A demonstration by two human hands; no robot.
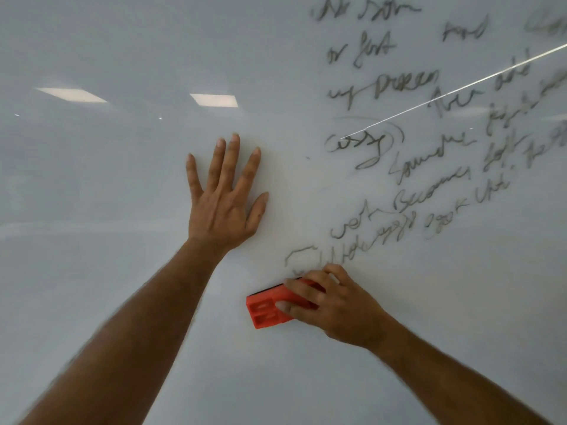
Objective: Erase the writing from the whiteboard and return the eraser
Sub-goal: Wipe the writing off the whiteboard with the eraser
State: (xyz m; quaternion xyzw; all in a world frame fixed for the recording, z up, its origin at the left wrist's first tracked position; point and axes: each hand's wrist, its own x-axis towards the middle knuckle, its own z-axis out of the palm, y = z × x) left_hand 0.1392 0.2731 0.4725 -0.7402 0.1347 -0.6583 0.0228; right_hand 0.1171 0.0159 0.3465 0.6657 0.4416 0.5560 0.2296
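The glossy white whiteboard (92, 179) fills the frame. At centre, the left hand (224, 204) lies flat on it, fingers spread apart. Lower centre, the right hand (334, 305) is clamped on the red plastic eraser (267, 308), pressed to the board just below the grey handwriting (399, 148) filling the right side.

The left hand (225, 197) is laid flat on the whiteboard (92, 179), fingers spread, left of the writing (429, 133). The writing is spread over the board's upper right, its lowest line running down to just above the right hand (334, 305). The eraser (267, 311) is pressed against the board below and right of the left hand, gripped at its right end by the right hand.
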